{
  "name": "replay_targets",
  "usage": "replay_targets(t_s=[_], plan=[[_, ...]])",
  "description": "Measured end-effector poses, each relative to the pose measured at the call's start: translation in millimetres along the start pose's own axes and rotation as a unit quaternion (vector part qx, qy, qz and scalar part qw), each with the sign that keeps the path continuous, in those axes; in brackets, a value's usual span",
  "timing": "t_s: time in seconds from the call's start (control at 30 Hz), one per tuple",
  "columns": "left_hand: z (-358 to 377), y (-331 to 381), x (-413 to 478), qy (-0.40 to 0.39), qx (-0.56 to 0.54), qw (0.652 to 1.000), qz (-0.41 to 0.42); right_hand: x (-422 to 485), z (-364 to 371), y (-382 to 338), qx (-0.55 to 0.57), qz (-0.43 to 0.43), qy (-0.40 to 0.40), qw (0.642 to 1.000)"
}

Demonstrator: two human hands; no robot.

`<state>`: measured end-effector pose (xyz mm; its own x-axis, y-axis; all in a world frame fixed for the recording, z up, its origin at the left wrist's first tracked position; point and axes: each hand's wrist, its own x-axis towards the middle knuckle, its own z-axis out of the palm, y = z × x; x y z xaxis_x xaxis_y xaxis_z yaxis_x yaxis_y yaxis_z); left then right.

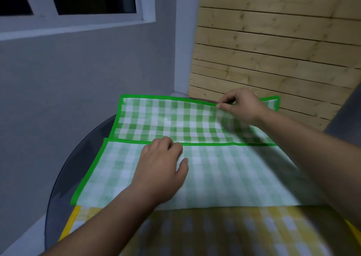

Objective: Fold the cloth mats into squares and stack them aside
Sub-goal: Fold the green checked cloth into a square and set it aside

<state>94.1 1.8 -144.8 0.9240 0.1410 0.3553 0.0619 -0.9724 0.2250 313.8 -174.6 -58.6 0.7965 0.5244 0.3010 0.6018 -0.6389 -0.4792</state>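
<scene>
- Nearest, below the left wrist, a yellow checked mat (214,230) lies flat, partly under the green one.
- Left hand (164,170) rests on the pale underside of the green checked mat (166,119), bent fingers at the green border of the folded-over flap. I cannot tell whether it grips or only presses.
- Right hand (240,105), beyond and to the right, pinches the mat's far border between thumb and forefinger.
- Dark round table (64,177) carries both mats.
- Wooden planks (273,50) stand behind the pinch.
</scene>
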Motion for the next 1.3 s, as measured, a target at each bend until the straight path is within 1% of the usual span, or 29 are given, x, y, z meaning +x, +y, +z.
replay_targets(t_s=[0.1, 0.23, 0.3, 0.37, 0.47, 0.5, 0.53, 0.6, 0.67, 0.73, 0.83, 0.93, 1.17, 1.3], plan=[[-6.4, 5.1, -0.8, 0.001, 0.038, 0.999, 0.01, -25.6, -21.1, -14.1, -0.024, -0.025, -0.024, 0.999], [-23.2, 15.6, -5.2, -0.055, 0.072, 0.996, 0.011, -68.2, -42.6, -32.0, -0.065, -0.045, -0.04, 0.996], [-38.1, 25.3, -13.3, -0.055, 0.087, 0.994, 0.032, -90.9, -51.4, -42.3, -0.075, -0.038, -0.047, 0.995], [-56.6, 40.5, -24.0, -0.035, 0.094, 0.99, 0.097, -111.0, -57.1, -49.8, -0.08, -0.037, -0.052, 0.995], [-76.4, 64.8, -45.0, -0.011, 0.066, 0.967, 0.247, -138.3, -57.8, -57.7, -0.054, -0.029, -0.06, 0.996], [-79.4, 69.1, -51.6, -0.003, 0.058, 0.958, 0.281, -147.3, -55.8, -59.4, -0.044, -0.024, -0.064, 0.997], [-80.2, 69.8, -57.6, 0.006, 0.045, 0.955, 0.293, -157.0, -53.0, -60.9, -0.038, -0.017, -0.073, 0.997], [-76.6, 63.0, -64.7, 0.025, 0.017, 0.963, 0.268, -176.0, -44.9, -61.4, -0.029, -0.007, -0.092, 0.995], [-73.2, 53.5, -66.7, 0.008, 0.022, 0.976, 0.218, -192.4, -35.3, -58.9, -0.019, -0.001, -0.098, 0.995], [-68.9, 44.6, -65.0, -0.061, 0.038, 0.983, 0.171, -205.7, -25.1, -53.5, 0.006, 0.012, -0.097, 0.995], [-57.1, 34.8, -61.7, -0.172, 0.075, 0.973, 0.133, -218.3, -9.8, -43.6, 0.021, 0.027, -0.106, 0.994], [-48.5, 28.4, -60.6, -0.231, 0.063, 0.964, 0.116, -222.0, -2.5, -36.4, 0.014, 0.026, -0.1, 0.995], [-43.5, 25.8, -59.0, -0.244, 0.065, 0.96, 0.118, -226.0, -3.1, -30.6, 0.015, 0.008, -0.11, 0.994], [-43.8, 26.3, -59.9, -0.254, 0.048, 0.96, 0.109, -228.6, -0.9, -31.7, -0.008, -0.003, -0.117, 0.993]])
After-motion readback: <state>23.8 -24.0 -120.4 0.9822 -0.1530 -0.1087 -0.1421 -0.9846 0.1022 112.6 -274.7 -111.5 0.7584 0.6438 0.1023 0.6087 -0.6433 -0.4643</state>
